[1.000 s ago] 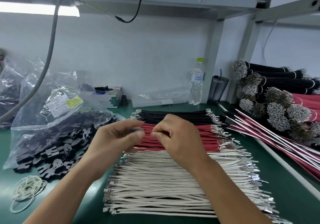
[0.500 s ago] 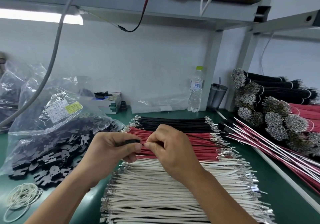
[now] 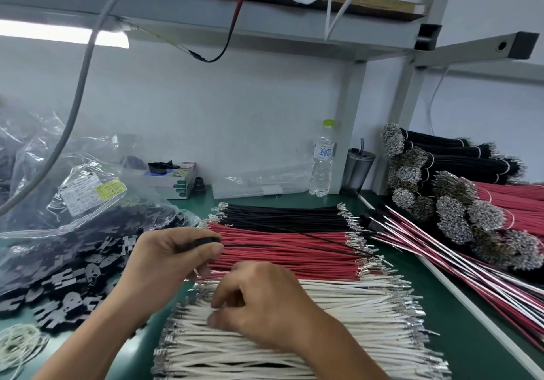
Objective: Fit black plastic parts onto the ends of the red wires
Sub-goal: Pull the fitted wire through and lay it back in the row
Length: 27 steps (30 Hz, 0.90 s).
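On the green bench, the left hand (image 3: pixel 173 257) pinches a small black plastic part (image 3: pixel 206 242) between thumb and fingers. A thin black wire (image 3: pixel 294 237) sticks out of that part and runs off to the right, across the pile of red wires with shiny metal tips (image 3: pixel 282 250).

That red pile lies flat, with each wire running left to right. Its near ends sit just beside the left hand. The right hand (image 3: pixel 259 300) is lower down, over the row of white wires with metal tips (image 3: pixel 338 312). Its fingers are curled and reach toward the left ends of the wires, close to where red meets white. I cannot tell if it holds a wire (the fingertips hide under the hand).

So the next red end is up and a bit left of the right hand, and just under the left hand. The right hand looks nearer to pick it.

More loose black plastic parts (image 3: pixel 67 279) lie to the left, spilling from a clear plastic bag (image 3: pixel 88 203). The slot in the held part is too small to make out.
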{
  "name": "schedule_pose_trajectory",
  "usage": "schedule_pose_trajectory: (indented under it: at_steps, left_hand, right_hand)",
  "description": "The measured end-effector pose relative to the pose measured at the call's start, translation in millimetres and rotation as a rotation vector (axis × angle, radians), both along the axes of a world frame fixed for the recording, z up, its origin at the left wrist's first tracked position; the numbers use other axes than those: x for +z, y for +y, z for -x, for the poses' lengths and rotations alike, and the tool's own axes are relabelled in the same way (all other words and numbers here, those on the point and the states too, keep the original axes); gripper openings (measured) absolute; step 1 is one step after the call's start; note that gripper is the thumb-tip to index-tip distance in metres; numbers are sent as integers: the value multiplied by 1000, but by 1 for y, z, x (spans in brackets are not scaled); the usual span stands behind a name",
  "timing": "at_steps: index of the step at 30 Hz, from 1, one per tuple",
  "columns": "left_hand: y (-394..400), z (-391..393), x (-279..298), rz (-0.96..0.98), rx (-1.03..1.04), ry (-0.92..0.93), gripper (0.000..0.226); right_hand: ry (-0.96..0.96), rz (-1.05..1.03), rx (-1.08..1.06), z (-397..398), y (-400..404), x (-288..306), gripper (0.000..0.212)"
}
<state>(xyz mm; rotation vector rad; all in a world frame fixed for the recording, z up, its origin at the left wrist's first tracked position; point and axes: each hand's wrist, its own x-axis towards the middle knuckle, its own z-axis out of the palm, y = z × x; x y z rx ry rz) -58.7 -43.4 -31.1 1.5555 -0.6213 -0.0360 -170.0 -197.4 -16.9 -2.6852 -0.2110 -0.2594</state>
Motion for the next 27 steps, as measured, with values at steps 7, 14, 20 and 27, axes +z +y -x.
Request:
schedule_pose_trajectory:
  at_steps: [7,14,20,27]
  left_hand:
    - [-1,3,1,10,-1,12,20]
    - [1,2,3,113,-20,151,25]
    - [5,6,10,113,-72,176,26]
    - [8,8,13,110,-123,178,32]
  right_hand:
    - [-43,-90,-8,-1,-4,-4,11]
    - [-323,-227,-121,-2,-13,3,6]
    - [-523,-147,-196,1,-26,5,8]
    - [-576,-182,-177,-2,-22,1,8]
